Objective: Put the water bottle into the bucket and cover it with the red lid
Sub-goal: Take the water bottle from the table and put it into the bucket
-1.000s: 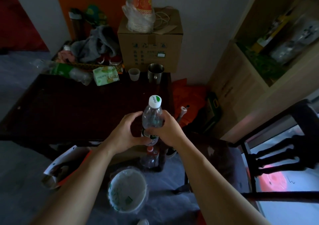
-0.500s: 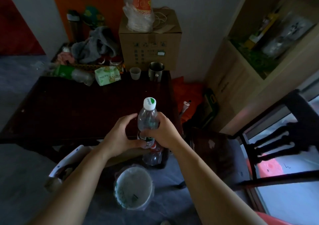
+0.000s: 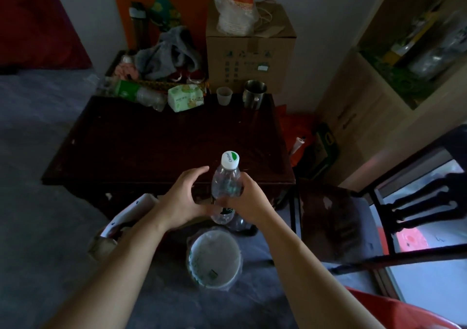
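Note:
A clear water bottle (image 3: 226,182) with a white and green cap stands upright in the air over the near edge of the dark table. My right hand (image 3: 249,199) is wrapped around its middle from the right. My left hand (image 3: 185,197) is beside it on the left with fingers spread off the bottle; only the thumb reaches its lower part. Below my hands, a white bucket (image 3: 199,273) lined with a clear bag stands open on the floor. A red curved surface (image 3: 409,313) shows at the bottom right corner; I cannot tell what it is.
The dark wooden table (image 3: 151,146) carries a cardboard box (image 3: 250,58), a metal mug (image 3: 254,93), a small cup (image 3: 224,95), a tissue pack (image 3: 185,97) and clothes at its back. A black chair (image 3: 353,217) stands right. Another bottle (image 3: 241,223) and a paper box (image 3: 126,217) lie by the bucket.
The bottle has come lower and slightly left toward the bucket. My left fingers have opened away from the bottle, while my right hand keeps its grip. The view has shifted right.

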